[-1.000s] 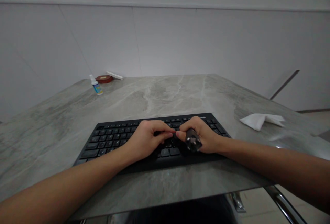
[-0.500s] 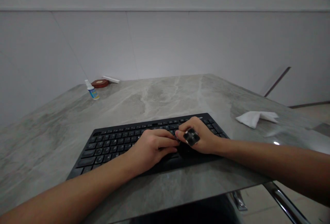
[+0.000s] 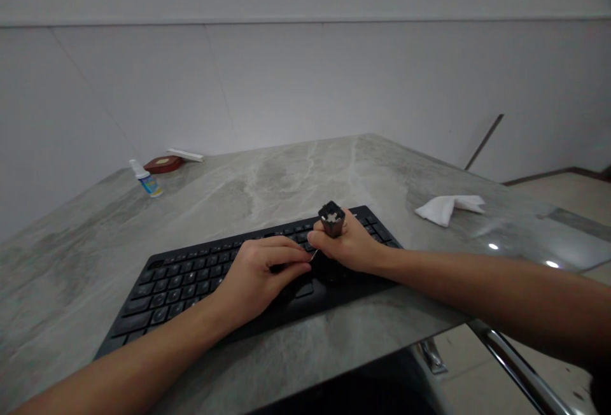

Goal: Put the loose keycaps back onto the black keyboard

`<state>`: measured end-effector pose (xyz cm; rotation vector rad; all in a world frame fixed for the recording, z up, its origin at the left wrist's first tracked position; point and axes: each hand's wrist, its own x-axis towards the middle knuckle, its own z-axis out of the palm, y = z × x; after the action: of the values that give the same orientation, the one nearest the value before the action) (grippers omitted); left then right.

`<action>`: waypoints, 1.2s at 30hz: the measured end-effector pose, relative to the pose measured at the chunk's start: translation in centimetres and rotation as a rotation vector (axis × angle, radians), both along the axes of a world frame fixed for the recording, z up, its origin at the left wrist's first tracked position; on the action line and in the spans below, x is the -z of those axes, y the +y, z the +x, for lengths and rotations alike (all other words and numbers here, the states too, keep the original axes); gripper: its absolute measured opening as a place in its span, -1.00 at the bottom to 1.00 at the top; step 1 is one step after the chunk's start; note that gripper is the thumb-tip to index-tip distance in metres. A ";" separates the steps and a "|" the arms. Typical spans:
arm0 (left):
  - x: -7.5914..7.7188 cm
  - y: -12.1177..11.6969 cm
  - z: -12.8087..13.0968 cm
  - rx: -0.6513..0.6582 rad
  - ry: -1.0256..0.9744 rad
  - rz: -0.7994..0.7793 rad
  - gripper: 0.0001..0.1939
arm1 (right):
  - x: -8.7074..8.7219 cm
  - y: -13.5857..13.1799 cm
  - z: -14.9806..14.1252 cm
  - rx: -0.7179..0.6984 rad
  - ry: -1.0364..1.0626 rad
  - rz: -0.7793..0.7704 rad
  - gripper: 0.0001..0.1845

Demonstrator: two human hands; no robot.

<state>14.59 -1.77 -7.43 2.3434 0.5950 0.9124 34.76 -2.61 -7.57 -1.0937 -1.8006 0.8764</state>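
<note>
A black keyboard point(image 3: 191, 275) lies on the grey marbled table, and both hands are over its right half. My right hand point(image 3: 351, 243) is closed around a dark square-ended tool point(image 3: 332, 218), held upright with its hollow end toward me. A thin shiny wire point(image 3: 314, 254) shows between the hands, below the tool. My left hand point(image 3: 267, 268) pinches at the wire's end with thumb and fingertips, just above the keys. The tool's lower part is hidden by the right hand.
At the back left stand a small spray bottle point(image 3: 147, 179), a reddish-brown object point(image 3: 163, 164) and a white strip point(image 3: 186, 154). A crumpled white tissue point(image 3: 443, 209) lies to the right. The table's front edge point(image 3: 363, 364) runs close below the keyboard.
The whole view has shifted, moving things leftward. My right hand has tilted the tool so its hollow end points higher, and the thin wire now shows at my left fingertips.
</note>
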 end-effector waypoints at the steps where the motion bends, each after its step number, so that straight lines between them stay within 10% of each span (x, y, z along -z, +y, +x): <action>1: -0.1 0.1 0.0 -0.015 -0.001 -0.027 -0.90 | 0.0 0.0 0.0 0.015 0.018 -0.009 -0.60; 36: 0.3 -0.6 0.2 0.021 0.038 0.219 -0.87 | -0.2 -0.7 0.0 -0.183 -0.195 0.341 -0.52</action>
<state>14.77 -2.33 -7.71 2.5611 0.5066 0.9687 34.76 -3.32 -7.33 -0.8267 -2.1441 0.5496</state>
